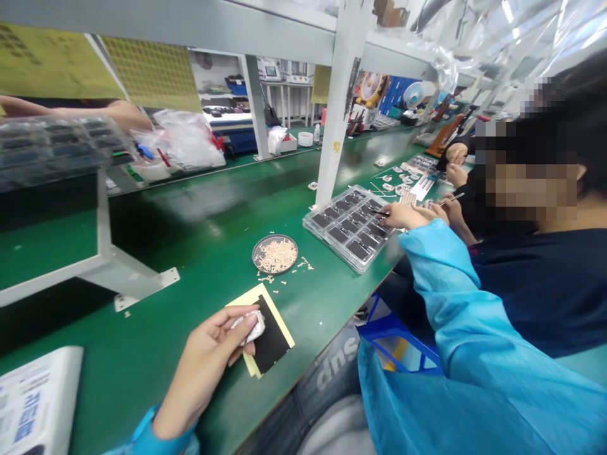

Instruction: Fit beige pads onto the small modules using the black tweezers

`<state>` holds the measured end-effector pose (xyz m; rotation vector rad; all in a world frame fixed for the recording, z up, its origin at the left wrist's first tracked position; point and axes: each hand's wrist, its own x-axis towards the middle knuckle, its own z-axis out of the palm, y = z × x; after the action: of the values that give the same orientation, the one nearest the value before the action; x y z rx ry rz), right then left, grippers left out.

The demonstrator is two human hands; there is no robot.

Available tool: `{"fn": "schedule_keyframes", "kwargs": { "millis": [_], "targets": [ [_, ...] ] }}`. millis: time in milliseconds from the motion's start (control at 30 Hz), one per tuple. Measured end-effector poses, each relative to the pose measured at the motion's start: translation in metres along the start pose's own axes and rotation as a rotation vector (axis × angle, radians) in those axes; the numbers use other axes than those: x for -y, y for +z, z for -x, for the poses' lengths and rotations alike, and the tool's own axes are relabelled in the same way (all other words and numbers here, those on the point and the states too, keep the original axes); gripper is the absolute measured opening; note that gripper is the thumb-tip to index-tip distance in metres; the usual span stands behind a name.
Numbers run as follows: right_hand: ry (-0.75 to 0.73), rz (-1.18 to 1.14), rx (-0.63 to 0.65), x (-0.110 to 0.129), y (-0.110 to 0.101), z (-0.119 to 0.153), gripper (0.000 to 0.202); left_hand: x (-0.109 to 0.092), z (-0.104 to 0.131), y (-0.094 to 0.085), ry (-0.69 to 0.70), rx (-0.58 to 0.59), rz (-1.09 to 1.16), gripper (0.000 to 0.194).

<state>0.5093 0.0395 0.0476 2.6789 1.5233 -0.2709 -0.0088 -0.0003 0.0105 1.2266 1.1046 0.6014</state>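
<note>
Between the thumb and fingers of my left hand [213, 351] is a small white plastic part [256, 327], partly covered by the fingers. It is over a black sheet [274, 338] with yellow backing paper [251, 294] on the bench. Reaching to the right, my right hand [403, 216] is closed on dark, thin tweezers [379, 213]. Their tips are over a clear plastic tray [361, 268] of flat black rectangular pieces in compartments. A round dark dish [253, 258] full of small beige pieces stands between the two hands, with several pieces scattered beside it.
A white post [332, 139] rises from the green bench [156, 341] behind the tray. At the left are a metal bracket [133, 278] and a white box [52, 392]. Close on the right sits a co-worker [545, 278]; several white parts [403, 183] lie farther along the bench.
</note>
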Motion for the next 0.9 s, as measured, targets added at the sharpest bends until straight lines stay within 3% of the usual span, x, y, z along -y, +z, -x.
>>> {"fn": "schedule_keyframes", "kwargs": {
  "millis": [200, 300, 433, 500, 600, 700, 800, 900],
  "targets": [
    [0.047, 0.138, -0.011, 0.017, -0.012, 0.012, 0.028, -0.002, 0.005, 0.003, -0.058, 0.025, 0.045, 0.065],
    [0.002, 0.160, -0.078, 0.040, -0.025, 0.027, 0.028, -0.005, 0.009, 0.008, -0.079, 0.051, 0.068, 0.063],
    [-0.289, 0.062, -0.203, 0.103, -0.034, 0.062, 0.030, -0.007, 0.009, 0.011, -0.071, 0.052, 0.052, 0.062],
    [-0.612, -0.190, -0.213, 0.146, -0.028, 0.084, 0.030, -0.005, 0.006, 0.008, -0.054, 0.016, 0.032, 0.061],
    [-0.990, -0.552, -0.030, 0.211, -0.010, 0.117, 0.035, 0.001, 0.000, 0.000, -0.020, -0.040, 0.013, 0.060],
    [-1.254, -0.706, 0.189, 0.263, 0.015, 0.140, 0.041, 0.006, -0.002, -0.008, 0.005, -0.105, 0.044, 0.056],
    [-1.319, -0.937, 0.346, 0.293, 0.044, 0.148, 0.042, 0.007, -0.001, -0.012, 0.002, -0.199, 0.085, 0.044],
    [-1.193, -1.184, 0.593, 0.302, 0.074, 0.145, 0.045, 0.010, -0.002, -0.015, -0.036, -0.248, 0.064, 0.039]
  ]
}}
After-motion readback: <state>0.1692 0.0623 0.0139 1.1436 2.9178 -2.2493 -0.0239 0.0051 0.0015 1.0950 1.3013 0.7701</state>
